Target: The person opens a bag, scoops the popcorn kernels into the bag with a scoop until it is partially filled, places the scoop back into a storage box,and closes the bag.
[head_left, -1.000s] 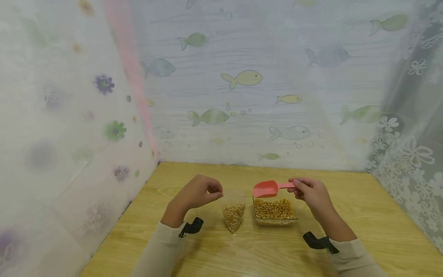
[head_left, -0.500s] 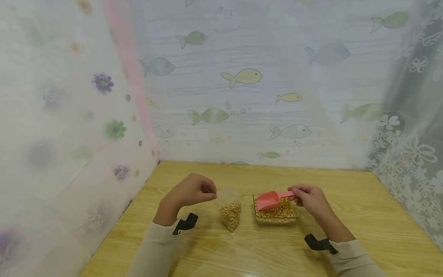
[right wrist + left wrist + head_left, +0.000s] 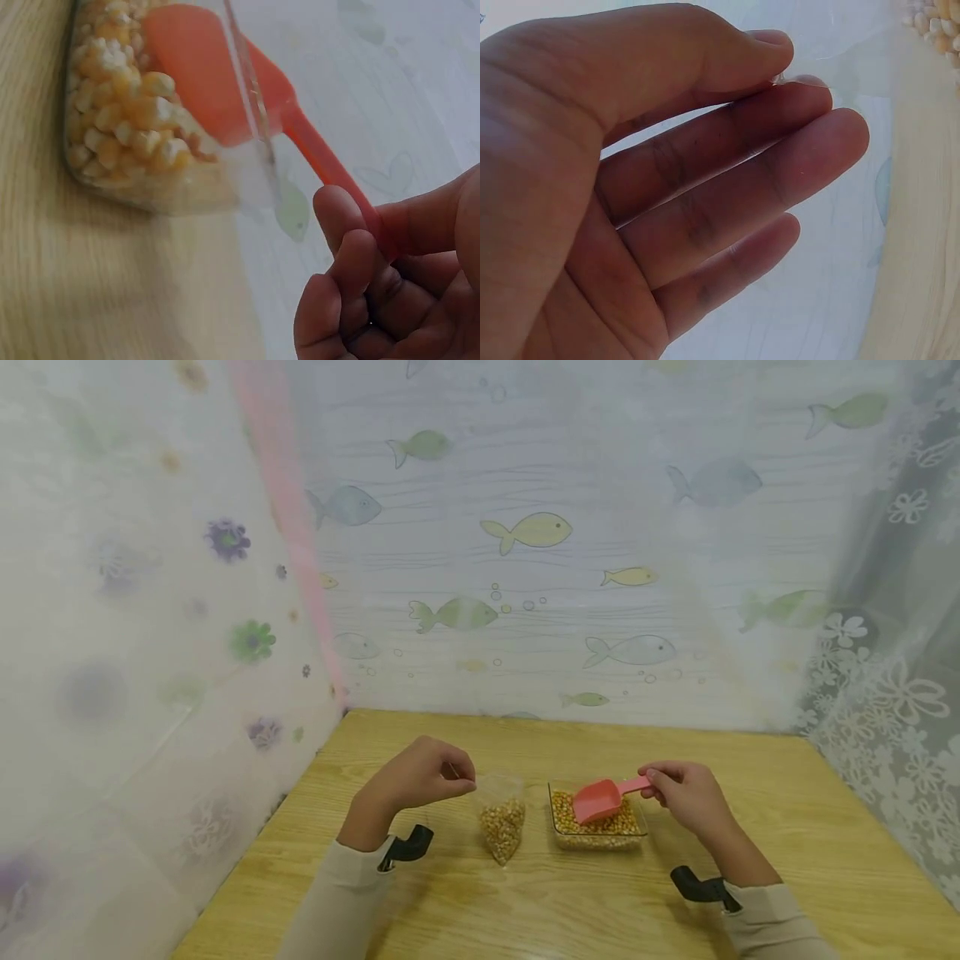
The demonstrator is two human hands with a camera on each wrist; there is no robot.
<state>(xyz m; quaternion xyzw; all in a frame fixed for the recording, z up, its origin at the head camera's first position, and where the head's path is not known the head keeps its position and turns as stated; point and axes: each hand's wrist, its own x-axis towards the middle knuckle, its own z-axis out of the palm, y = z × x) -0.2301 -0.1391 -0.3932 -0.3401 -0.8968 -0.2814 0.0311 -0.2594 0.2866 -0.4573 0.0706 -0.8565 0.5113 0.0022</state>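
Note:
My right hand [image 3: 688, 793] pinches the handle of a red plastic scoop [image 3: 597, 802] between thumb and fingers. The scoop's bowl dips into the corn kernels [image 3: 564, 811] in a clear glass container [image 3: 600, 841]; through its wall the right wrist view shows the scoop [image 3: 206, 71] against the kernels [image 3: 112, 120]. My left hand [image 3: 423, 781] pinches the top edge of a clear plastic bag [image 3: 501, 827], partly filled with corn kernels, standing left of the container. In the left wrist view, the bag's thin film [image 3: 832, 64] runs out from between thumb and index finger.
A wooden table [image 3: 480, 910] carries the bag and container. Behind it hangs a sheet printed with fish [image 3: 532, 531], and flowered sheets [image 3: 251, 642] enclose the sides. Each wrist wears a black camera mount [image 3: 697, 885].
My right hand has lowered the scoop from above the container into the corn, then drawn slightly right. The left hand and bag have shifted a little left.

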